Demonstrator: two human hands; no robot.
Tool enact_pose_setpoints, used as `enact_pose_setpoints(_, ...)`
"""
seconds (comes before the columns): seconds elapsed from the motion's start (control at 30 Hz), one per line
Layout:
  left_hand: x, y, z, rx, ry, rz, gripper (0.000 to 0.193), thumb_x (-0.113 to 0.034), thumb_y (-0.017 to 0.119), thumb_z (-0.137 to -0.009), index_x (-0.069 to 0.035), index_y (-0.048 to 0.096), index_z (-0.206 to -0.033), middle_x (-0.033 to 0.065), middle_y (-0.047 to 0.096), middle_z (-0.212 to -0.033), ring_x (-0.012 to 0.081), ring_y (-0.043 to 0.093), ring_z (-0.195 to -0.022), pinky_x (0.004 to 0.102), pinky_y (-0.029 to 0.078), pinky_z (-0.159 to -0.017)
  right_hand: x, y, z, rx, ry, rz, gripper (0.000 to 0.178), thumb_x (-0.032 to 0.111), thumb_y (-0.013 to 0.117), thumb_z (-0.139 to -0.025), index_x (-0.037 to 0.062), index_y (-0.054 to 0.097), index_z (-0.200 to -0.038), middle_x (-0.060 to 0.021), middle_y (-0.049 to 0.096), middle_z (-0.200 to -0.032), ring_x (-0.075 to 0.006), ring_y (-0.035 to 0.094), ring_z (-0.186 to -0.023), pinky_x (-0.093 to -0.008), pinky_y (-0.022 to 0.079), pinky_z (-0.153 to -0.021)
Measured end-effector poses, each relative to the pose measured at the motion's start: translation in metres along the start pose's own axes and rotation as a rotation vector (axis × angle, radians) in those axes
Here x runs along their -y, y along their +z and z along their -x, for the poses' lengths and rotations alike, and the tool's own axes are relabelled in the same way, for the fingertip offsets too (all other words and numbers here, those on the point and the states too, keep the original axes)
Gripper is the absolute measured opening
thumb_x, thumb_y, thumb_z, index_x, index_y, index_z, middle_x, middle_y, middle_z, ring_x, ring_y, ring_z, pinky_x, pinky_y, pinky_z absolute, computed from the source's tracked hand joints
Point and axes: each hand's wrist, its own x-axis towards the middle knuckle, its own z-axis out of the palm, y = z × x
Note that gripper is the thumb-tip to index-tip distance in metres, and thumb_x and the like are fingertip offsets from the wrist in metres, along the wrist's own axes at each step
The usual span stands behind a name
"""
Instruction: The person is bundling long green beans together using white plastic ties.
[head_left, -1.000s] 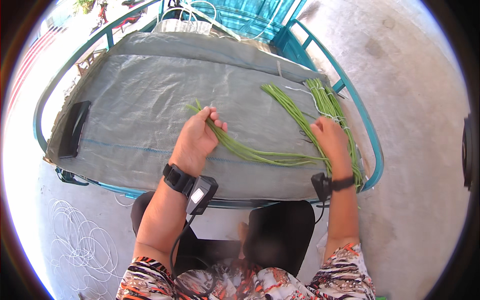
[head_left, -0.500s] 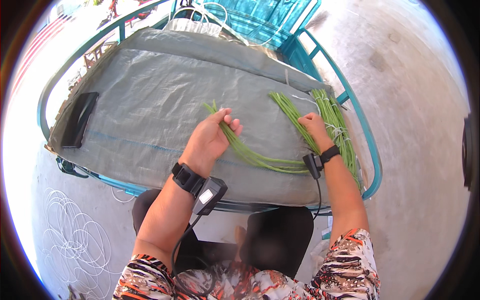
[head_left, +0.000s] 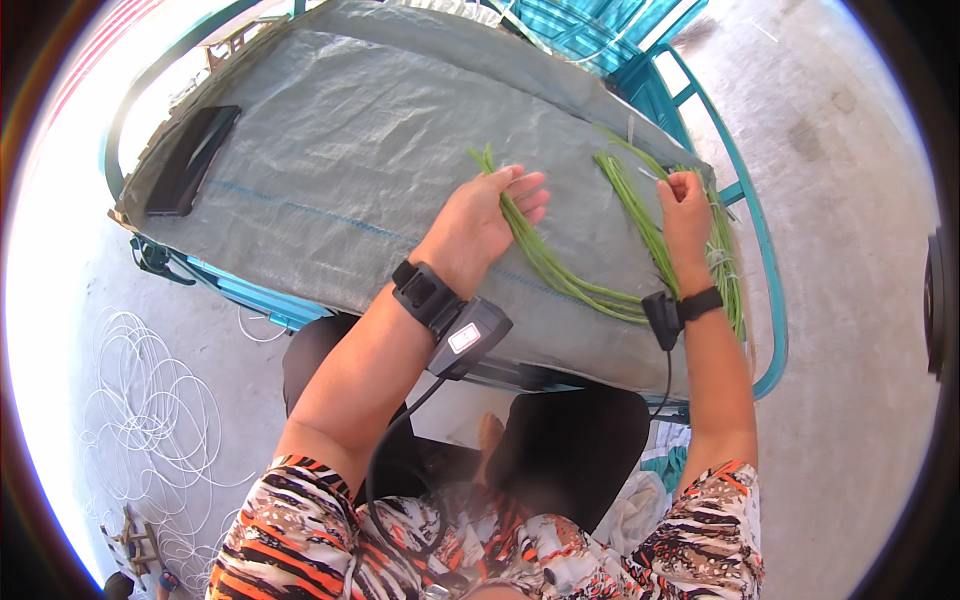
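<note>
Grey woven sheeting (head_left: 330,130) covers the teal cart (head_left: 777,300). One long-bean bundle (head_left: 722,240) is tied in white, just right of the right hand (head_left: 686,215), which seems pinched on a single strand (head_left: 632,149); loose beans (head_left: 633,205) left of it show no tie. The left hand (head_left: 475,222) clasps a small untied bunch (head_left: 540,259) trailing toward the right wrist.

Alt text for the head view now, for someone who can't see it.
The left hand holds long green pods over a grey sheet; the right hand appears to pinch another pod beside more pods. A flat black object lies at left.
</note>
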Motion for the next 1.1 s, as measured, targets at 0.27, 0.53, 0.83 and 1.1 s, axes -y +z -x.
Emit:
enact_pose_setpoints(0.27, 0.005, 0.0, -0.006, -0.063, 0.035, -0.032, 0.025, -0.015, 0.041, -0.096, -0.001, 0.044, -0.116, 0.0164, 0.052, -0.121, 0.0303, 0.051, -0.11, 0.0407, 0.042, -0.094, 0.106, -0.009, 0.058, 0.327, 0.148, -0.535, 0.015, 0.013, 0.062, -0.081, 0.004, 0.055, -0.09, -0.0041, 0.059, -0.076, -0.0086, 0.056, -0.049, -0.0211, 0.039, -0.039)
enact_pose_setpoints(0.53, 0.003, 0.008, -0.001, 0.046, 0.015, 0.052, 0.028, -0.015, 0.036, -0.098, -0.002, 0.041, -0.121, 0.0152, 0.051, -0.122, 0.0278, 0.052, -0.11, 0.0418, 0.043, -0.094, 0.127, 0.001, 0.116, 0.429, 0.278, -0.618, 0.014, 0.01, 0.061, -0.081, 0.002, 0.056, -0.091, -0.0061, 0.061, -0.079, -0.0099, 0.056, -0.052, -0.0231, 0.042, -0.043)
enact_pose_setpoints(0.83, -0.001, 0.014, 0.007, 0.26, 0.083, -0.061, 0.034, -0.018, 0.04, -0.097, -0.008, 0.038, -0.129, 0.0131, 0.05, -0.125, 0.0276, 0.052, -0.109, 0.0428, 0.043, -0.093, 0.12, 0.003, 0.118, 0.319, 0.133, -0.422, 0.015, 0.013, 0.062, -0.079, 0.004, 0.058, -0.09, -0.0098, 0.063, -0.083, -0.0204, 0.059, -0.061, -0.0321, 0.045, -0.057)
enact_pose_setpoints(1.1, -0.001, 0.015, 0.007, 0.374, 0.076, -0.057, 0.035, -0.021, 0.042, -0.097, -0.009, 0.039, -0.129, 0.0125, 0.05, -0.126, 0.0279, 0.052, -0.11, 0.043, 0.043, -0.094, 0.122, 0.002, 0.116, 0.255, 0.098, -0.358, 0.016, 0.019, 0.061, -0.081, 0.0064, 0.058, -0.09, -0.0096, 0.063, -0.084, -0.0233, 0.06, -0.067, -0.0333, 0.045, -0.06)
